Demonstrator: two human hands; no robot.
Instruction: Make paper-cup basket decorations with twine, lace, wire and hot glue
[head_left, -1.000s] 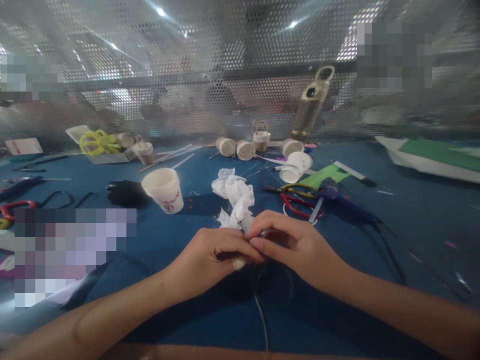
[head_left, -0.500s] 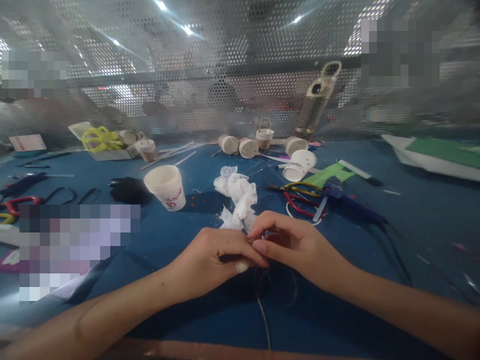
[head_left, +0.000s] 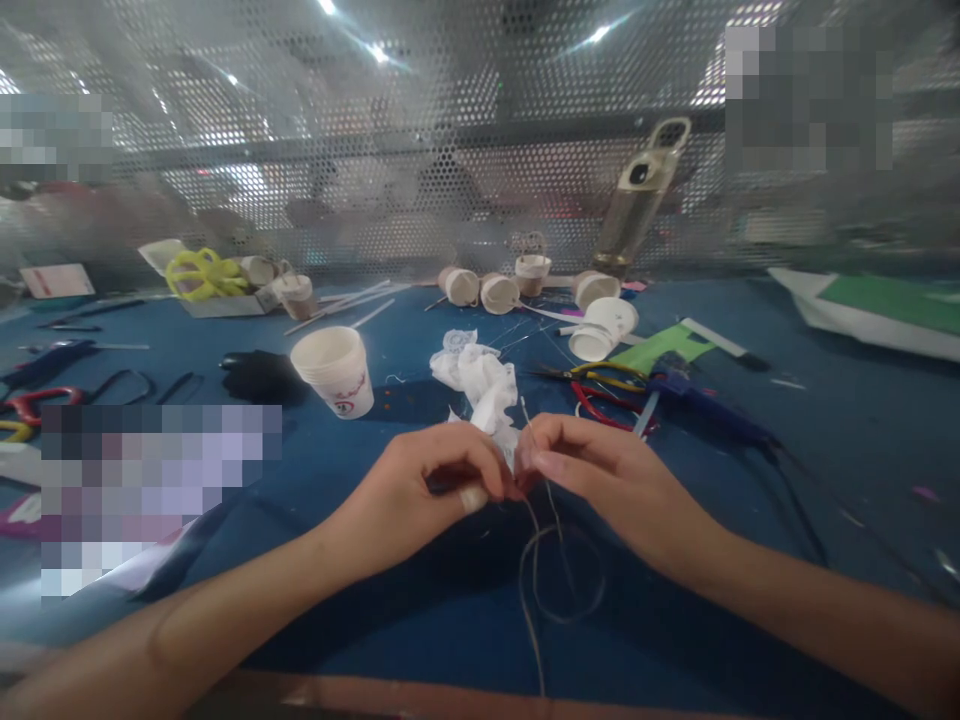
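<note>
My right hand [head_left: 600,465] is closed in a pinch on a thin needle [head_left: 523,407] that points up past the fingertips. My left hand [head_left: 431,480] is pinched shut close beside it, and a pale thread [head_left: 534,620] runs down from its fingertips. The thread hangs in a loose loop below both hands and trails toward the near table edge. Just behind the fingers lies crumpled white lace fabric [head_left: 480,385]. Whether the fingers touch the fabric is hard to make out.
Stacked white paper cups [head_left: 330,370] stand left of the fabric. To the right lie red-and-yellow-handled scissors [head_left: 600,395] and a blue glue gun [head_left: 705,410]. Small cup baskets [head_left: 499,293] and a bottle [head_left: 637,200] line the back by a perforated metal screen [head_left: 360,190].
My fingertips have drawn slightly apart, and the left hand has risen a little. The needle now shows upright at my right fingertips, and the thread loop hangs more open.
</note>
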